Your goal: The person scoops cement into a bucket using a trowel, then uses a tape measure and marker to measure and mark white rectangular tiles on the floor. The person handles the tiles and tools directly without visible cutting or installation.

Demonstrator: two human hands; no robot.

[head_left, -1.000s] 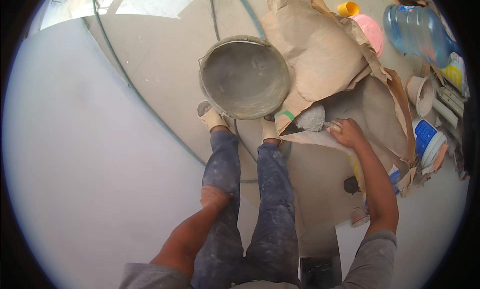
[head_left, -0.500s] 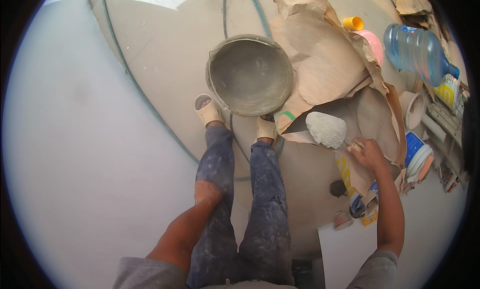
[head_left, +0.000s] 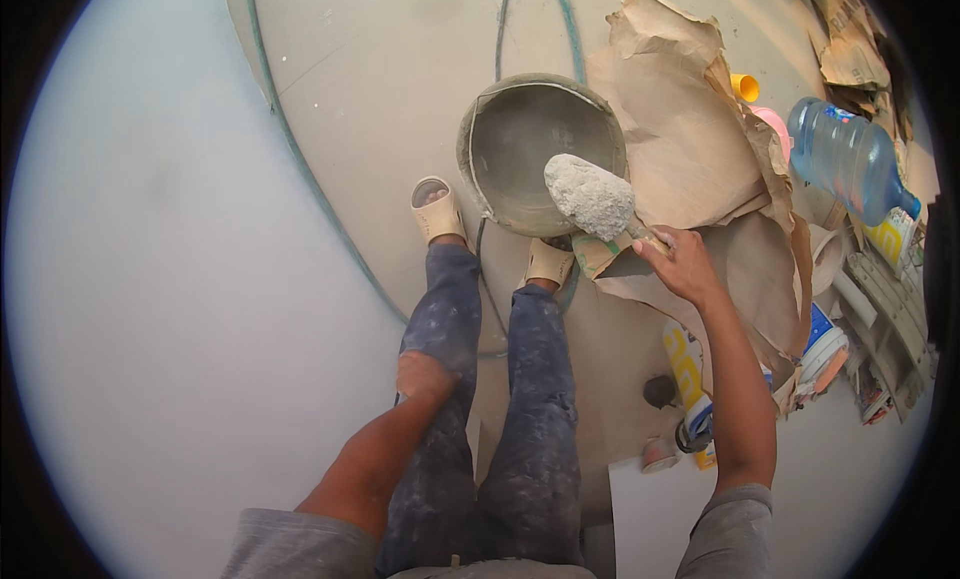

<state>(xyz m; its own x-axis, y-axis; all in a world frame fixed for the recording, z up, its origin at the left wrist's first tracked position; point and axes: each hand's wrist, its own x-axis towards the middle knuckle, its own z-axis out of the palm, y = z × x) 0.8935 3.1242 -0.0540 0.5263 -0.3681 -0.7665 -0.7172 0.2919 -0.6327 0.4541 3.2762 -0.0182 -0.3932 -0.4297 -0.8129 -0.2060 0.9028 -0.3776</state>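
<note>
My right hand [head_left: 677,259] is closed round the handle of a trowel [head_left: 640,235], which carries a heap of grey-white powder [head_left: 590,194] over the near right part of a grey, crusted bucket [head_left: 500,149] with a wire handle. Just right of the bucket lies a torn brown paper sack [head_left: 750,299], folded open, its inside partly in shadow. My left hand [head_left: 428,377] grips my left trouser leg [head_left: 440,299] near the knee, fingers wrapped round it. Both feet, in cream slides [head_left: 437,211], stand close to the bucket.
Green hoses [head_left: 290,139] cross the floor. At right lie a blue water bottle [head_left: 840,154], yellow cup [head_left: 744,88], pink lid [head_left: 772,124], white-and-blue tub [head_left: 825,344], scrap strips [head_left: 890,324] and crumpled paper [head_left: 850,49]. A large pale board [head_left: 150,309] covers the left.
The loaded trowel in my right hand has come up out of the paper sack and moved left over the bucket. My left hand stays at the knee.
</note>
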